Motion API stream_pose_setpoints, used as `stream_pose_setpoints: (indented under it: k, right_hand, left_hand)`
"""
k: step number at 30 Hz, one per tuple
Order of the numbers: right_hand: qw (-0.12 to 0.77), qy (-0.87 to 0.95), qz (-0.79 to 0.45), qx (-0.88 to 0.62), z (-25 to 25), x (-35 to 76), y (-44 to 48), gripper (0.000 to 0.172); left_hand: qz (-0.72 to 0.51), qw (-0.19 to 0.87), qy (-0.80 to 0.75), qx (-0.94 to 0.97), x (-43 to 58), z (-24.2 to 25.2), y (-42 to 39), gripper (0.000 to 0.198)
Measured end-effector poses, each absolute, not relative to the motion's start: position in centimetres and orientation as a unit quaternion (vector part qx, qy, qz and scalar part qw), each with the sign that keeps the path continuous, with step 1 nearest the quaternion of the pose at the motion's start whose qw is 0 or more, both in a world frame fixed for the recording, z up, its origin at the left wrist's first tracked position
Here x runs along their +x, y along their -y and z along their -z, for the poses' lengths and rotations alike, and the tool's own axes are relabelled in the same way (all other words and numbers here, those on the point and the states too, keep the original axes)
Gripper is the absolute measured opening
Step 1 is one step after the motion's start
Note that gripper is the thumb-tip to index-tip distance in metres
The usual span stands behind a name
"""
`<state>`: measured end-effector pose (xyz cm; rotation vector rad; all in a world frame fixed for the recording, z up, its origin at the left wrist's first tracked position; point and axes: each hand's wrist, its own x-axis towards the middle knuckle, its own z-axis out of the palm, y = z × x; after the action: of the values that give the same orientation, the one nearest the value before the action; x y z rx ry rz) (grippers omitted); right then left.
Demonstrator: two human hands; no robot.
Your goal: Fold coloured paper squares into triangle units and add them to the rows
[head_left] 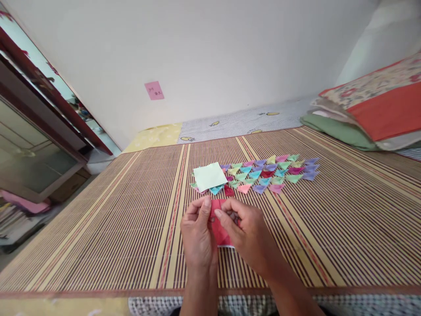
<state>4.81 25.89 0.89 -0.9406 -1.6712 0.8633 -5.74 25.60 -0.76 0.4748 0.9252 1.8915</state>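
Observation:
Between my two hands is a red sheet of paper point(221, 230), with a pale edge showing at its bottom. My left hand point(199, 228) pinches the paper's upper left side between thumb and fingers. At its upper right, my right hand point(243, 228) is closed with thumb and fingertips on the paper; part of the sheet is hidden under it. Just beyond my hands, several rows of small folded paper pieces point(255, 174) in many colours lie on the striped mat. A pale green paper sheet point(209, 176) lies over the left end of these rows.
The striped bamboo mat point(115, 228) covers the bed. Folded bedding point(384, 101) is piled at the far right, against the white wall point(230, 52). A pink note point(154, 90) is stuck on that wall. To the left are a doorway and a glass-fronted cabinet point(29, 149).

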Motion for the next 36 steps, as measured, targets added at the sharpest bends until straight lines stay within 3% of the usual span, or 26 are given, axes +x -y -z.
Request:
stream_pose_setpoints:
  k: [7, 17, 23, 28, 32, 36]
  right_hand:
    - [0.515, 0.626, -0.430, -0.398, -0.3, 5.2, -26.5, 0.029]
    - [0.477, 0.687, -0.388, -0.386, -0.3, 5.2, -26.9, 0.036]
    - [0.524, 0.644, -0.414, -0.374, -0.7, 6.4, -27.2, 0.016]
    - [0.550, 0.656, -0.358, -0.373, -0.6, 6.7, -27.4, 0.014]
    - [0.560, 0.671, -0.361, -0.326, -0.7, 7.0, -27.5, 0.009]
    - [0.592, 0.690, -0.310, -0.277, -0.8, 7.1, -27.4, 0.021]
  left_hand:
    - [-0.701, 0.538, -0.369, 0.287, -5.9, 0.1, -25.1, 0.026]
    - [-0.708, 0.459, -0.408, 0.349, -6.7, 0.4, -25.1, 0.024]
    - [-0.674, 0.432, -0.444, 0.403, -6.9, 0.1, -24.8, 0.021]
    - [-0.635, 0.466, -0.461, 0.408, -6.7, 0.4, -24.7, 0.017]
    - [-0.643, 0.393, -0.470, 0.459, -6.7, 0.1, -24.7, 0.006]
    - [-0.676, 0.315, -0.474, 0.469, -6.4, -0.5, -24.5, 0.008]
